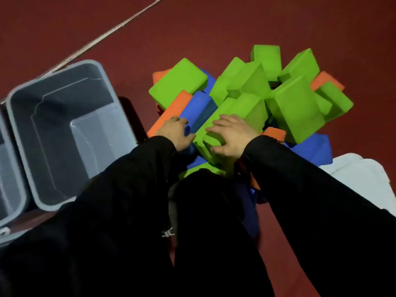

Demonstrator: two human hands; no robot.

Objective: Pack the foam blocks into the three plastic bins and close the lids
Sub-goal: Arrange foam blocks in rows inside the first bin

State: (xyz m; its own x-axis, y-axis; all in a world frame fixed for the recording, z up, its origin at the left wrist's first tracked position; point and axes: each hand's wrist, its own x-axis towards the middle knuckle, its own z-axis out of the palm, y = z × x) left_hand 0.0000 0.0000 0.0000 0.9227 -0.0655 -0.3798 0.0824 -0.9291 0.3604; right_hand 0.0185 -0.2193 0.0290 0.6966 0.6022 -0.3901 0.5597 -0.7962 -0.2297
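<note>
Both arms outstretched, left hand [174, 130] apparently gripping a blue block [198, 108], right hand [230, 136] clutching a green block [222, 125].

Green, blue, orange foam blocks [246, 99] heaped beside open grey bin [64, 129]

Foam blocks [246, 99], bin [64, 129] on red floor [192, 28]

Open bin [64, 129] left, seemingly unobstructed
</note>
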